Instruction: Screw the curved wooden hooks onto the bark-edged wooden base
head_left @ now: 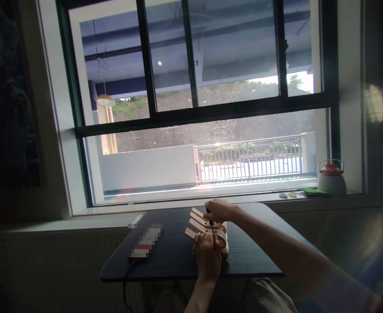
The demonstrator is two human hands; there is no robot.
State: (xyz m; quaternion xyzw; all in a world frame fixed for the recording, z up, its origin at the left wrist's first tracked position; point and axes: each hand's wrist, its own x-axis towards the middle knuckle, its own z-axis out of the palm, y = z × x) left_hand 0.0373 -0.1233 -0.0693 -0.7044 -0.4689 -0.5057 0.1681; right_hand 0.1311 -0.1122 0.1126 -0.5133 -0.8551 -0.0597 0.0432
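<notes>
Several pale wooden slats [196,224] with dark dots, which may be screws or holes, lie side by side on a block with a rough, bark-like edge [225,257]. My left hand [207,254] is closed on the near end of the slatted wooden piece, its fingers by a rounded wooden end. Above it, my right hand [220,210] grips the dark handle of a screwdriver [212,226]. The thin shaft points down toward the wood beside my left fingers. Its tip is hidden, so I cannot tell what it touches.
The work rests on a dark table [168,265] with rounded corners. A blurred-out object [146,241] with a cable lies on the left. Along the windowsill are a white pot with an orange lid [331,178], a green item [315,191] and small round rolls [287,195].
</notes>
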